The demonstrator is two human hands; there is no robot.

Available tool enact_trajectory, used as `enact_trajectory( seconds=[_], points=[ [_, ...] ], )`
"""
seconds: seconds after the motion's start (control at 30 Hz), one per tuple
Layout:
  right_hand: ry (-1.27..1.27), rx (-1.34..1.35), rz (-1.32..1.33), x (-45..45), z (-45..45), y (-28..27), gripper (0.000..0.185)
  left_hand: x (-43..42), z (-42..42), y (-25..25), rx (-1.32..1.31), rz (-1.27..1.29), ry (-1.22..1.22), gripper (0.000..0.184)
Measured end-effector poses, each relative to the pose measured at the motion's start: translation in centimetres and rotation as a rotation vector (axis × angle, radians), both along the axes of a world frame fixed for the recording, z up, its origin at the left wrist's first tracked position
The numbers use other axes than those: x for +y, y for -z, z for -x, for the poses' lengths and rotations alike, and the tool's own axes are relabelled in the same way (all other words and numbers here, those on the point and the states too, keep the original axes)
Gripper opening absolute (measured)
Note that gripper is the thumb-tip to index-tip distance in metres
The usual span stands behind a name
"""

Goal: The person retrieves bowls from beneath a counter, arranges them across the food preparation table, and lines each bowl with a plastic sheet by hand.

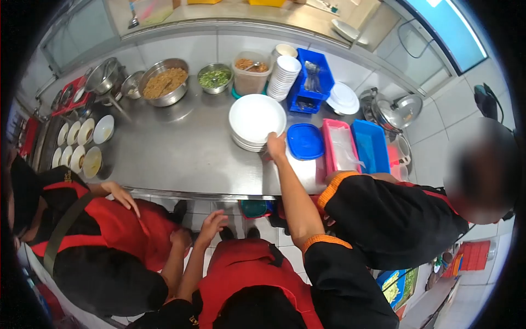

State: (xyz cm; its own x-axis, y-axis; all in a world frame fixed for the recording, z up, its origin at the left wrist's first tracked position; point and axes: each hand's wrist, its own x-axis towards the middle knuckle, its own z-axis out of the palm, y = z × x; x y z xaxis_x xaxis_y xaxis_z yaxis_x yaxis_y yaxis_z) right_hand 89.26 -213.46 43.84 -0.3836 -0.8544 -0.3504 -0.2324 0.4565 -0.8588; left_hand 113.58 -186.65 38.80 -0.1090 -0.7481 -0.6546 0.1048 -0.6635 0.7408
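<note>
A stack of white bowls (257,117) stands on the steel counter. My right hand (276,146) reaches across the counter and grips the stack at its lower right side, the fingers partly hidden behind the rims. My left hand (212,223) hangs in front of the counter edge, above my apron, with its fingers apart and nothing in it. A blue square lid (305,141) lies just right of my right hand.
On the steel counter (181,148), small bowls (86,131) stand at left. Behind are a basin of brown food (164,82), chopped greens (214,77), a cup stack (284,77) and a blue cutlery bin (312,74). Co-workers stand close on both sides.
</note>
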Motion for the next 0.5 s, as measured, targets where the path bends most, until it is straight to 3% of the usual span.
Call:
enact_trajectory(
  seconds=[0.23, 0.27, 0.37, 0.43, 0.5],
  points=[
    [0.002, -0.109, 0.067, -0.9, 1.1, 1.5, 0.063, -9.4, 0.3, -5.4, 0.077, 0.181, -0.033, 0.041],
    [-0.007, -0.197, -0.041, 0.8, 0.1, -2.8, 0.063, -11.1, 0.9, -5.8, 0.086, 0.192, -0.024, 0.044],
    [-0.027, -0.244, -0.043, 0.4, 0.6, -1.8, 0.062, -16.6, 3.0, -6.9, 0.13, 0.207, -0.055, 0.064],
    [-0.041, -0.261, 0.018, 0.3, 0.6, -1.6, 0.05, -19.8, 4.2, -7.4, 0.128, 0.186, -0.07, 0.074],
    [-0.032, -0.315, -0.026, -0.2, 1.1, -1.9, 0.056, -22.8, 5.3, -8.3, 0.078, 0.197, -0.114, 0.089]
  ],
)
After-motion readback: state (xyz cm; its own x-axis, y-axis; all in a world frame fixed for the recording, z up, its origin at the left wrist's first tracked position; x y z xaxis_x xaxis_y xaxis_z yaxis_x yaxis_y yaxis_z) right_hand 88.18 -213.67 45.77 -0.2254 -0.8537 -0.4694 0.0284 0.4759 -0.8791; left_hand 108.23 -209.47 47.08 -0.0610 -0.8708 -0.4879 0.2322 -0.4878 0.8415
